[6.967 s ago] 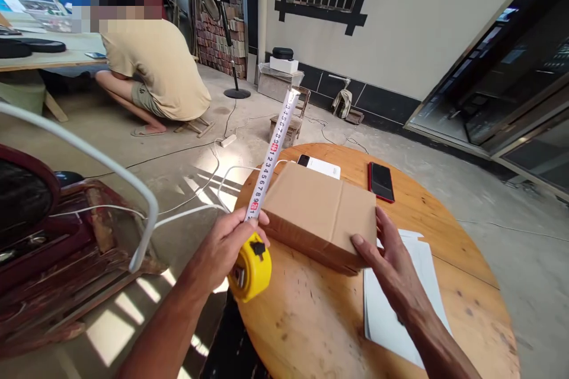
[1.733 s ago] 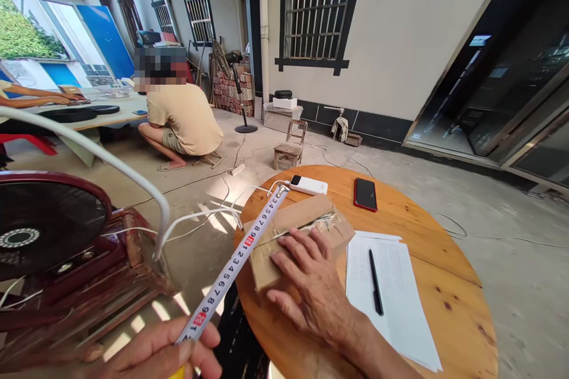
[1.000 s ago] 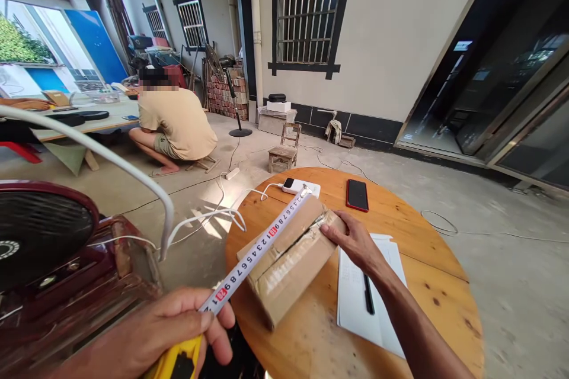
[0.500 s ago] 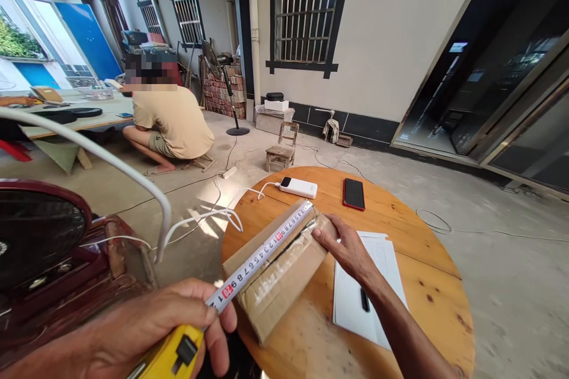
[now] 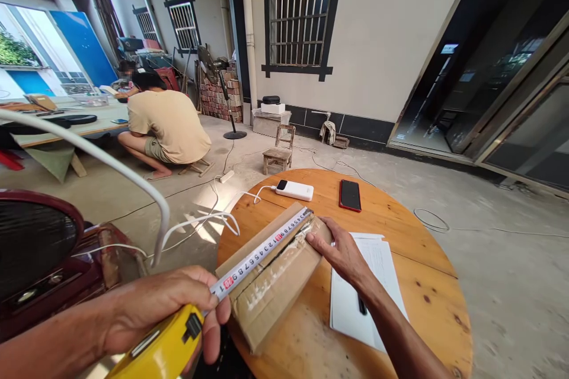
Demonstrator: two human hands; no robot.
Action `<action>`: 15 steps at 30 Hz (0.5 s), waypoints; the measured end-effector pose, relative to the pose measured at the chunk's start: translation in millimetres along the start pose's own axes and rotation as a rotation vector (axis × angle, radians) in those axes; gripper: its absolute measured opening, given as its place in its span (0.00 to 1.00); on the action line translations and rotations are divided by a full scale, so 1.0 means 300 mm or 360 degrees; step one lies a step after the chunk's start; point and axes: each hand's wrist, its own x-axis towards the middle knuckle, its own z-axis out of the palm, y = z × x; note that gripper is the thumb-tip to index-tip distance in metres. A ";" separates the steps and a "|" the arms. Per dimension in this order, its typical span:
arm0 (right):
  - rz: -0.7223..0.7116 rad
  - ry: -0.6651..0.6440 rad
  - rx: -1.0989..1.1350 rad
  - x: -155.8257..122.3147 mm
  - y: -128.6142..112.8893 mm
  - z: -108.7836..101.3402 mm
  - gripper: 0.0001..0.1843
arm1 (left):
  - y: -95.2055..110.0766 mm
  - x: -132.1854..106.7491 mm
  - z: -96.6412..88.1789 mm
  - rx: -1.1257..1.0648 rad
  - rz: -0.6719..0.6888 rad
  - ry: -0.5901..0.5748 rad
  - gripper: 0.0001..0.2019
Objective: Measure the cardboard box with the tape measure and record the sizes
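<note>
A taped brown cardboard box [image 5: 278,284] lies on a round wooden table [image 5: 400,213]. My left hand [image 5: 173,305] is closed round a yellow tape measure [image 5: 160,349] at the box's near end. Its white blade [image 5: 262,251] runs along the top of the box to the far end. My right hand [image 5: 340,249] rests on that far end, fingertips by the blade's tip.
White paper [image 5: 373,284] with a black pen [image 5: 361,306] lies right of the box. A white power bank [image 5: 294,190] and a red-edged phone [image 5: 350,195] sit at the table's far side. A crouching person [image 5: 164,124], a fan [image 5: 31,237], floor cables and a small stool [image 5: 278,154] surround the table.
The box was turned on the table, taped seam up. The tape blade came down onto its top and my right hand shifted from the box's middle to its far end.
</note>
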 end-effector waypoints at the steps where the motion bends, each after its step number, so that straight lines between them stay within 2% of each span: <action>1: 0.0004 -0.0003 -0.0001 0.000 0.000 -0.001 0.26 | 0.000 0.001 -0.005 0.0014 -0.0006 -0.0009 0.09; 7: 0.0028 -0.0045 0.0063 0.008 0.000 0.003 0.25 | -0.002 0.004 -0.024 0.0023 -0.0030 -0.0002 0.09; 15: 0.0124 -0.0059 -0.0007 0.034 0.018 0.019 0.26 | -0.037 0.055 -0.069 -0.0059 -0.0182 -0.0149 0.11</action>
